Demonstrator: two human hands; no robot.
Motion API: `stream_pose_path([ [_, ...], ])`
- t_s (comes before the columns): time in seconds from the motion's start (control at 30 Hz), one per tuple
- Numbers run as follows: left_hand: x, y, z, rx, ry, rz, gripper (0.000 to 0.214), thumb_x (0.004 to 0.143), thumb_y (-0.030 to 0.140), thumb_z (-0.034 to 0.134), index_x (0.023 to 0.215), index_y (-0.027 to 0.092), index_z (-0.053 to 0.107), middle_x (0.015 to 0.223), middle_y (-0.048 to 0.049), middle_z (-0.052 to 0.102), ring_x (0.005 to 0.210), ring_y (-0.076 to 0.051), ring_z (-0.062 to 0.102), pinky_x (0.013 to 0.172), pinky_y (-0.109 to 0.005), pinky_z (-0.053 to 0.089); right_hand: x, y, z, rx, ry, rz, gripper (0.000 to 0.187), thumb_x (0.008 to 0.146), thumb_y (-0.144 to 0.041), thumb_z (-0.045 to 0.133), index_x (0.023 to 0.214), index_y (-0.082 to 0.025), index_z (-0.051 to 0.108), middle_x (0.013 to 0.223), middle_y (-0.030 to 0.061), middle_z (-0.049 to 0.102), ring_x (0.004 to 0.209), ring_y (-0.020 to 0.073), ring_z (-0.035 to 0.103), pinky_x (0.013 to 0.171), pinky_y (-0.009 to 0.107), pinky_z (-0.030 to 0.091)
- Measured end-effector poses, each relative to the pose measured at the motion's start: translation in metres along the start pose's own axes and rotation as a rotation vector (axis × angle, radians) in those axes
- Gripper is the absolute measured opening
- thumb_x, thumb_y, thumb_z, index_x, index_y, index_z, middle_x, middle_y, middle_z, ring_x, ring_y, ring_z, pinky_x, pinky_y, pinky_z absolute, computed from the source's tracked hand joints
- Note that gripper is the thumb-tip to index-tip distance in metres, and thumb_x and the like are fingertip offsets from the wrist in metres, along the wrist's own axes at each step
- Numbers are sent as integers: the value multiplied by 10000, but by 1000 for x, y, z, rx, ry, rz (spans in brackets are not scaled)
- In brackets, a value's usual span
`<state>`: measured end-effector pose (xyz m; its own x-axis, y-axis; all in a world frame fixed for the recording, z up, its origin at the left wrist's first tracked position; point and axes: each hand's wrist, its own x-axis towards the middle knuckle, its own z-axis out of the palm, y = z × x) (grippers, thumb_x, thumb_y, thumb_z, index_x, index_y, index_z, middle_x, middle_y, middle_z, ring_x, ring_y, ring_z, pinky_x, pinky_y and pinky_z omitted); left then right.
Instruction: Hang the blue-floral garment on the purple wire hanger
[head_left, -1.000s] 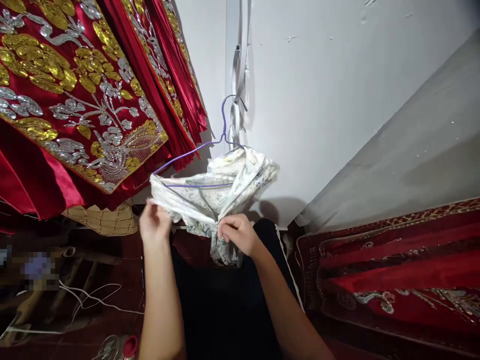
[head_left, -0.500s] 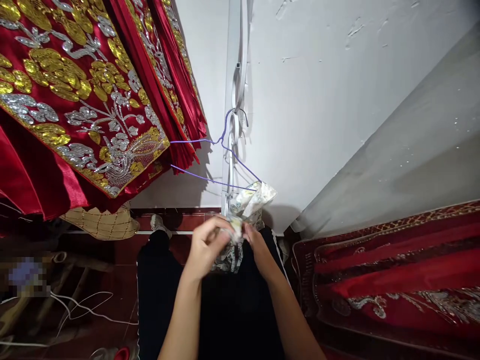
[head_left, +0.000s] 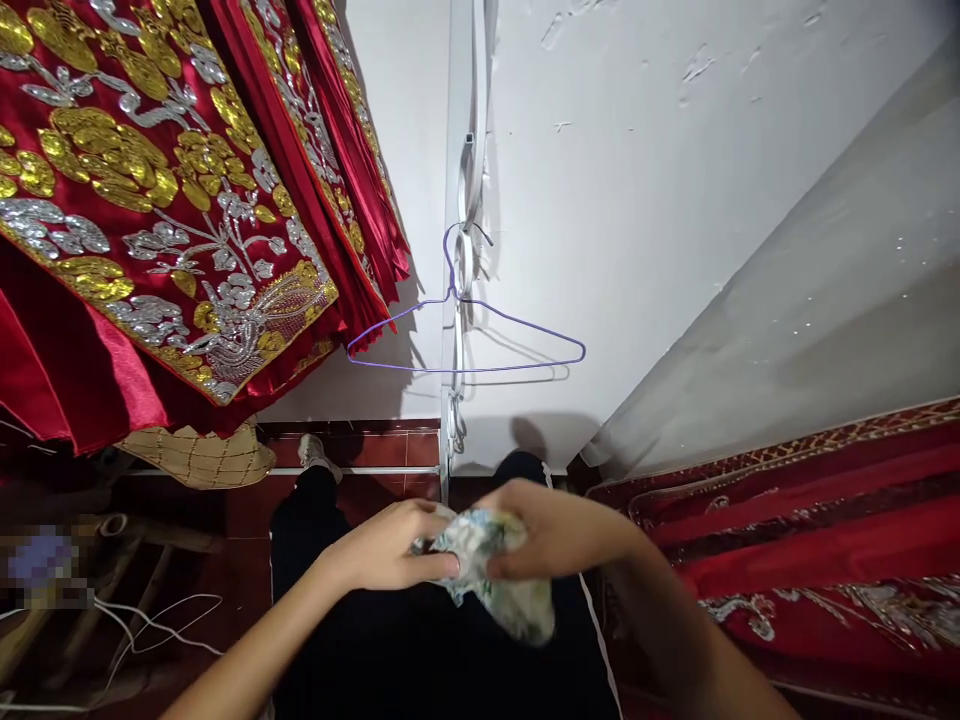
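Note:
Bunched up between my two hands is a thin, pale floral cloth point(head_left: 480, 545) with blue, green and yellow patches; its kind of garment I cannot make out. My left hand point(head_left: 394, 545) grips its left side, thumb on top. Closed over its right side is my right hand point(head_left: 547, 530), and a loose, blurred fold hangs below it. Beyond the hands, a purple wire clothes hanger point(head_left: 517, 370) hangs bare by its hook from a white metal rack post point(head_left: 472, 160), touching neither hand.
Red embroidered garments point(head_left: 225, 260) with gold and silver sequins hang at the left. A red patterned cloth point(head_left: 825, 540) lies at the right below grey sheeting point(head_left: 795, 300). White cables point(head_left: 157, 625) and a wooden frame point(head_left: 142, 545) are at lower left.
The floral cloth has come off the purple hanger and moved down toward me, bunched in both hands. The hanger now hangs bare and turned more squarely to view.

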<state>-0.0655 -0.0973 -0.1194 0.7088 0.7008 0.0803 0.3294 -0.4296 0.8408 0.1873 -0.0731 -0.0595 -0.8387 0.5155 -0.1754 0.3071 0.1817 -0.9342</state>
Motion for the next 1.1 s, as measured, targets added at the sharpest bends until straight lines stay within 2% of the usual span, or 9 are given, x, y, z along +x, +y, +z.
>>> stream_pose_path([
  [0.13, -18, -1, -12, 55, 101, -105, 349, 962, 407, 552, 695, 198, 632, 723, -31, 577, 682, -174, 559, 656, -265, 436, 16, -16, -33, -111, 500, -160, 120, 782, -183, 623, 855, -184, 718, 767, 11, 670, 667, 139, 576, 616, 240, 426],
  [0.23, -22, 7, -31, 9, 310, -116, 301, 962, 390, 552, 758, 189, 646, 843, -53, 605, 806, -196, 584, 726, -274, 465, 50, -11, -48, -147, 822, -157, 377, 782, -186, 588, 1139, -234, 701, 669, -36, 592, 521, 106, 432, 540, 239, 345],
  [0.3, -23, 9, -45, -43, 350, -147, 250, 967, 397, 532, 909, 201, 676, 901, -60, 649, 871, -218, 614, 762, -286, 492, 73, 0, -53, -202, 941, -57, 555, 804, -208, 542, 1354, -272, 592, 583, -67, 517, 474, 118, 370, 526, 247, 310],
  [0.4, -27, 1, -64, 103, 268, -267, 224, 949, 385, 527, 991, 223, 676, 868, -45, 685, 818, -219, 631, 737, -282, 489, 91, 24, -58, -339, 937, 83, 588, 826, -237, 481, 1409, -257, 546, 503, -71, 428, 484, 156, 382, 547, 264, 301],
  [0.53, -37, -23, -88, 391, 204, -460, 172, 866, 319, 553, 781, 232, 675, 706, -42, 670, 651, -217, 606, 664, -286, 439, 79, 48, -60, -450, 958, 71, 478, 759, -168, 442, 1160, -255, 687, 579, -29, 529, 564, 165, 439, 580, 264, 320],
  [0.63, -37, -40, -106, 509, 168, -502, 164, 833, 286, 547, 783, 242, 697, 809, -83, 721, 750, -258, 661, 748, -328, 472, 60, 50, -64, -393, 971, 23, 363, 711, -138, 455, 949, -241, 709, 679, -11, 633, 629, 158, 496, 578, 250, 332],
  [0.8, -14, -32, -139, 740, 391, -256, 216, 846, 345, 541, 849, 228, 722, 1158, -119, 695, 1180, -330, 597, 1053, -451, 443, 41, 44, -71, -214, 953, -14, 137, 721, -169, 548, 779, -193, 670, 694, 0, 642, 613, 135, 491, 546, 241, 325],
  [0.97, 25, 11, -142, 649, 427, 118, 148, 871, 289, 576, 836, 217, 701, 1299, -93, 636, 1276, -324, 541, 1119, -477, 398, 44, 42, -55, -207, 937, -99, 123, 703, -150, 551, 746, -176, 664, 686, 7, 655, 613, 139, 525, 550, 241, 354],
  [1.1, 53, 17, -138, 607, 568, 212, 250, 905, 184, 500, 1085, 198, 673, 1183, -95, 676, 1128, -255, 632, 1009, -378, 473, 45, 34, -42, -269, 885, -105, 340, 665, -86, 492, 877, -179, 741, 702, 9, 685, 592, 145, 542, 544, 251, 365],
])
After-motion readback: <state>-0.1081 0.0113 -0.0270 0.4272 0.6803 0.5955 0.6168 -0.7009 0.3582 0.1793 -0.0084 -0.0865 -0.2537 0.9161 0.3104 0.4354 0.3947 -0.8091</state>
